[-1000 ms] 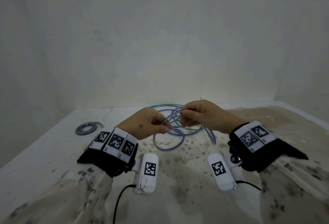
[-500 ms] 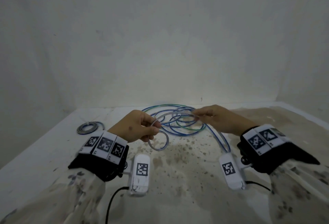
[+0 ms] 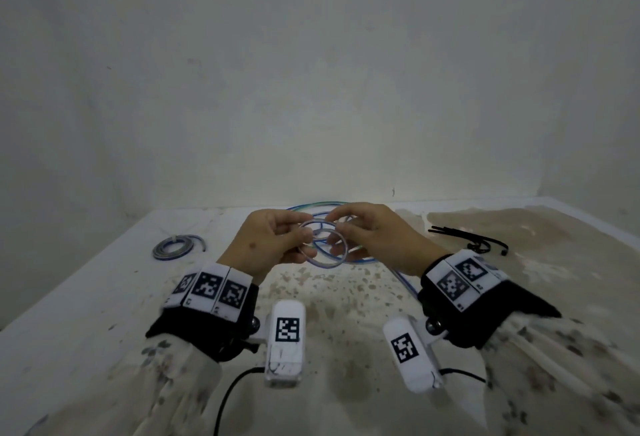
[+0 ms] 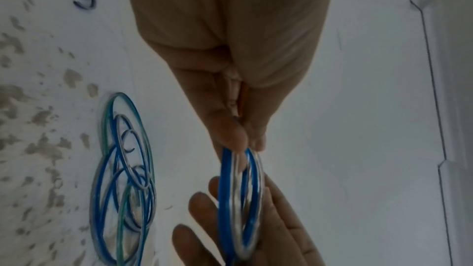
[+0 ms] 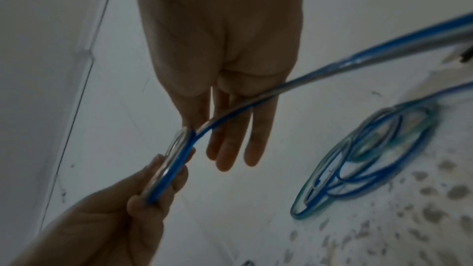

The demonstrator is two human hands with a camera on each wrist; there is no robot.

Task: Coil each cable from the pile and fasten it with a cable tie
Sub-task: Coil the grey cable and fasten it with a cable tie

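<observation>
Above the table my left hand [image 3: 309, 242] pinches a small coil of blue-and-grey cable [image 3: 323, 250] between thumb and fingers; in the left wrist view the coil [image 4: 240, 199] hangs below the left hand [image 4: 243, 145]. My right hand [image 3: 337, 225] meets it and pinches the same cable at the coil's top. In the right wrist view the right hand [image 5: 190, 126] has its other fingers straight, and the cable's free length [image 5: 332, 68] runs across them and off to the right. The loose pile of cables [image 3: 311, 208] lies on the table behind my hands.
A coiled, tied cable [image 3: 176, 247] lies at the table's left. Several black cable ties [image 3: 467, 238] lie at the right on the stained table [image 3: 346, 304]. A white wall closes the back and the left side.
Half a second ago my hands were apart with cable stretched between them. The right hand has now come back to the left hand, bringing another loop onto the coil.
</observation>
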